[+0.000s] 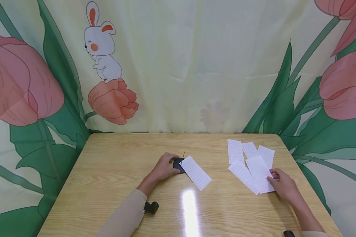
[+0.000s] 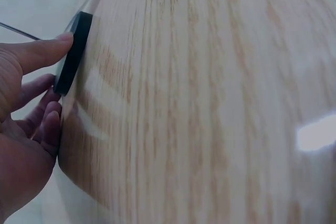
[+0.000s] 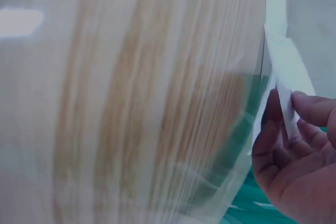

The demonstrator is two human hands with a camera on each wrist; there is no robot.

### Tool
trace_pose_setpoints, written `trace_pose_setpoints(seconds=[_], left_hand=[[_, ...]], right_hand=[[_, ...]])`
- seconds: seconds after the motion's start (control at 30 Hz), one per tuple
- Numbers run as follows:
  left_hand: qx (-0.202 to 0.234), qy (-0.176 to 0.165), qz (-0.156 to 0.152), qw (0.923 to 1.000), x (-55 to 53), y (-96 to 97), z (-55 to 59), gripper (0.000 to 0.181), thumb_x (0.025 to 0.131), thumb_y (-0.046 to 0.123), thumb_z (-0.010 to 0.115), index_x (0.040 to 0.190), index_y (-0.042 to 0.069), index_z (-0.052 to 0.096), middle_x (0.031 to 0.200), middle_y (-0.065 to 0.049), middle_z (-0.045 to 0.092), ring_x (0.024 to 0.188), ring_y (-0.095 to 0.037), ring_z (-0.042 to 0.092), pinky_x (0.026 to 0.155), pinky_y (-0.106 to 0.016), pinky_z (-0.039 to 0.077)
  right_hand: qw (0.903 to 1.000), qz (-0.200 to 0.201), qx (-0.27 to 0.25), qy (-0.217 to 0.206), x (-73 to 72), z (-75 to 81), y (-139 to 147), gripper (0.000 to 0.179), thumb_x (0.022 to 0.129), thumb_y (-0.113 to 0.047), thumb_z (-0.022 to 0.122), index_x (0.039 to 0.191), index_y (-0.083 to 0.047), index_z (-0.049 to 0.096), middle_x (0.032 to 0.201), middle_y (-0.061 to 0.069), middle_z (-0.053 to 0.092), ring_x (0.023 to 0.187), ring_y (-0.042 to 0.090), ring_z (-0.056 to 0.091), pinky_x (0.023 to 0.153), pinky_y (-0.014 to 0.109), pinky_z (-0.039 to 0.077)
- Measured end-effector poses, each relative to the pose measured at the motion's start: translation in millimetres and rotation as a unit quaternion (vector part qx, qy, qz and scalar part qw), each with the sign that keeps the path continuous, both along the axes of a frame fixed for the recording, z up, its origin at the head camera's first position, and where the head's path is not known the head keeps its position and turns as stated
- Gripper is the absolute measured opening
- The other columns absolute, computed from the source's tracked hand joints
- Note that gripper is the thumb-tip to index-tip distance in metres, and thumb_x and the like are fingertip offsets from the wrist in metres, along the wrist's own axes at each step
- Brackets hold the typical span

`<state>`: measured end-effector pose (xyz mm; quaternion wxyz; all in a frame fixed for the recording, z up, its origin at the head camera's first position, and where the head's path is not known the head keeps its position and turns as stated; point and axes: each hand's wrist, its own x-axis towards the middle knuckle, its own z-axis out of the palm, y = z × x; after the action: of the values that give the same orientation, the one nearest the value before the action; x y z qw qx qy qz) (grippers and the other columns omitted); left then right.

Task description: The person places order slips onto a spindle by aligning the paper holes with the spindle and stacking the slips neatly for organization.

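While the left hand (image 1: 164,167) steadies: its thumb and fingers grip the rim of the round black base (image 1: 177,166), on the left side of that base.
Pin: a thin dark pin (image 1: 183,156) stands up from the black base.
Loose-hanging slip: one white slip (image 1: 197,173) slants away to the right of the base, its upper corner at the pin; whether the pin goes through the paper I cannot tell.
Right hand: well to the right of the base, the right hand (image 1: 283,186) pinches the edge of another slip (image 1: 258,173) between thumb and fingers.
Other slips: four more (image 1: 235,151) lie to the right of the base, beyond and beside the pinched one, some overlapping it.
Step in hand: this looks like picking up the next slip, with one probably placed at the pin already.
Next move: it likely calls for lifting just that slip free of its neighbours, bringing it left to the base and lining its corner over the pin, the base held firm.
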<state>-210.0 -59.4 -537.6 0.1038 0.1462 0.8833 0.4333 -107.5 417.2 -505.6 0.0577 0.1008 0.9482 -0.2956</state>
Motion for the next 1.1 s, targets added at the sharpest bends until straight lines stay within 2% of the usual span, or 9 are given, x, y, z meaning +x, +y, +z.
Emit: trace_pose_setpoints(seconds=[0.13,0.27,0.47,0.63,0.73,0.87,0.93,1.1], left_hand=[[-0.001,-0.003,0.004,1.0,-1.5,1.2,1.9,0.057,0.082,0.013,0.088,0.134,0.007,0.065,0.125,-0.01,0.057,0.11,-0.023,0.054,0.096,-0.041,0.048],[0.0,-0.011,0.007,0.9999,-1.1,1.6,7.1,0.059,0.084,0.015,0.087,0.137,0.006,0.064,0.127,-0.01,0.058,0.113,-0.024,0.055,0.099,-0.043,0.049],[0.008,-0.012,0.012,0.9998,0.7,1.8,15.8,0.06,0.087,0.018,0.085,0.14,0.007,0.061,0.128,-0.009,0.058,0.109,-0.024,0.055,0.094,-0.042,0.05],[0.027,-0.007,0.011,0.9995,1.3,1.0,22.4,0.06,0.089,0.016,0.082,0.143,0.007,0.059,0.132,-0.009,0.058,0.112,-0.026,0.057,0.093,-0.043,0.052],[0.038,0.0,0.01,0.9992,1.7,-0.9,26.6,0.059,0.09,0.016,0.081,0.143,0.007,0.058,0.133,-0.009,0.058,0.114,-0.027,0.058,0.093,-0.043,0.053],[0.04,0.01,0.007,0.9991,4.1,-5.1,33.6,0.057,0.09,0.016,0.081,0.143,0.007,0.059,0.134,-0.009,0.059,0.115,-0.028,0.06,0.091,-0.042,0.054],[0.038,0.017,0.006,0.9991,5.2,-7.3,37.3,0.056,0.091,0.017,0.08,0.142,0.008,0.059,0.134,-0.009,0.06,0.114,-0.027,0.06,0.088,-0.04,0.055],[0.047,0.038,0.007,0.9982,6.1,-11.7,48.1,0.052,0.093,0.017,0.078,0.141,0.008,0.06,0.133,-0.01,0.062,0.111,-0.024,0.061,0.087,-0.039,0.055]], right_hand=[[0.9997,0.009,0.005,0.02,-0.8,5.3,1.6,0.041,0.105,-0.013,0.058,0.134,0.014,0.048,0.116,0.033,0.062,0.106,0.046,0.061,0.079,0.042,0.057],[0.9993,0.01,0.006,0.035,-2.8,13.0,1.6,0.041,0.104,-0.012,0.06,0.134,0.015,0.049,0.113,0.032,0.062,0.101,0.043,0.063,0.072,0.029,0.055],[0.9976,0.022,0.002,0.065,-3.8,22.5,-1.6,0.039,0.103,-0.01,0.062,0.131,0.014,0.053,0.109,0.029,0.065,0.099,0.039,0.064,0.065,0.013,0.048],[0.9956,0.041,-0.001,0.085,-5.7,29.3,-6.4,0.037,0.102,-0.013,0.064,0.13,0.011,0.056,0.106,0.023,0.067,0.099,0.035,0.067,0.066,0.012,0.049],[0.9946,0.046,-0.004,0.093,-6.6,33.6,-11.4,0.037,0.103,-0.016,0.065,0.129,0.009,0.058,0.106,0.02,0.068,0.093,0.015,0.067,0.068,0.011,0.049],[0.9935,0.05,-0.026,0.1,-7.1,40.9,-21.4,0.036,0.102,-0.015,0.066,0.128,0.009,0.059,0.107,0.02,0.068,0.085,-0.011,0.055,0.07,0.01,0.05],[0.9933,0.05,-0.036,0.098,-7.5,44.5,-26.7,0.036,0.102,-0.014,0.067,0.128,0.009,0.059,0.108,0.021,0.067,0.083,-0.012,0.053,0.07,0.01,0.051],[0.9923,0.054,-0.03,0.107,-10.1,53.8,-38.2,0.036,0.101,-0.016,0.068,0.127,0.007,0.061,0.107,0.018,0.068,0.084,-0.005,0.057,0.07,0.011,0.051]])
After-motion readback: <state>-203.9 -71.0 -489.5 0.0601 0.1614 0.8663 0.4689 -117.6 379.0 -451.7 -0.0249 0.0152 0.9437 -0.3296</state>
